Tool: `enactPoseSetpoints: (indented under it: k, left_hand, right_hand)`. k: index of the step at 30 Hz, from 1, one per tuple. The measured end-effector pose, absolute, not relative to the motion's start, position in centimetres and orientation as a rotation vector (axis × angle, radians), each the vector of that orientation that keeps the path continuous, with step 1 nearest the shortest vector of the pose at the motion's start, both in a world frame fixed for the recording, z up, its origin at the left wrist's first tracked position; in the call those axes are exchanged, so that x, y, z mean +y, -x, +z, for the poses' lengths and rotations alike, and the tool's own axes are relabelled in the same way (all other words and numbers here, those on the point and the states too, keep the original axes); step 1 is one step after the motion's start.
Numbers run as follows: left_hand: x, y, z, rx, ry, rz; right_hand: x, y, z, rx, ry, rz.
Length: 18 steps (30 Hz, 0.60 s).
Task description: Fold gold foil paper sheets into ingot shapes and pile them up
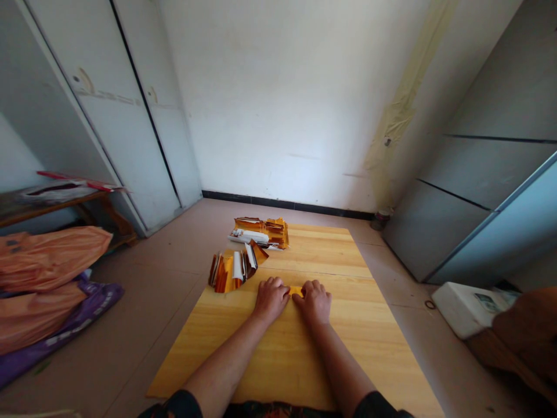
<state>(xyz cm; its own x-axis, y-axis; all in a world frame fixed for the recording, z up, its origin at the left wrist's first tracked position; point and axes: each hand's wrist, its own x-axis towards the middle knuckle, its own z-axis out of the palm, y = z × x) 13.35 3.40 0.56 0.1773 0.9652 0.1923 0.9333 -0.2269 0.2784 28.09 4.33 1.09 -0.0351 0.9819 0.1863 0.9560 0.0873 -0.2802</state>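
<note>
1. A white wall (270, 98) fills the background, with a dark skirting strip (278, 201) along its foot.
2. A pale wardrobe (108, 110) stands on the left; a grey cabinet (444, 215) with dark horizontal seams stands on the right.
3. The wooden table (348, 348) lies in front of the person, its grain running mostly crosswise.
4. Orange plastic bags (47, 255) rest at the left, above a purple bag (82, 316).
5. Toward the table's far left corner lies a far bundle (278, 232) of folded brown, gold and white strips; a near bundle (226, 273) (similar strips, fanned out) sits just nearer the person.
6. The left hand (272, 299) has its fingers curled and grips the left end of the yellow piece (296, 291).
7. The right hand (317, 301) mirrors it, curled and gripping the right end.
8. Smallest is the yellow piece itself, low against the tabletop between the two hands, right of the near bundle. Its visible stretch runs crosswise, its ends pointing left and right into the fingers; since these cover them, its full length cannot be told.
</note>
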Motion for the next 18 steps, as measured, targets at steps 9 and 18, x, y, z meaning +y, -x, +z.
enactPoseSetpoints:
  k: [9,18]
  left_hand:
    - [3.7,-12.7,0.0,1.867,-2.254,0.581]
    - [3.6,-12.6,-0.3,1.866,-2.295,0.553]
  right_hand:
    - [5.0,-30.0,0.9,-2.0,1.857,0.357]
    - [4.8,-29.9,2.0,-2.103,1.877,0.329]
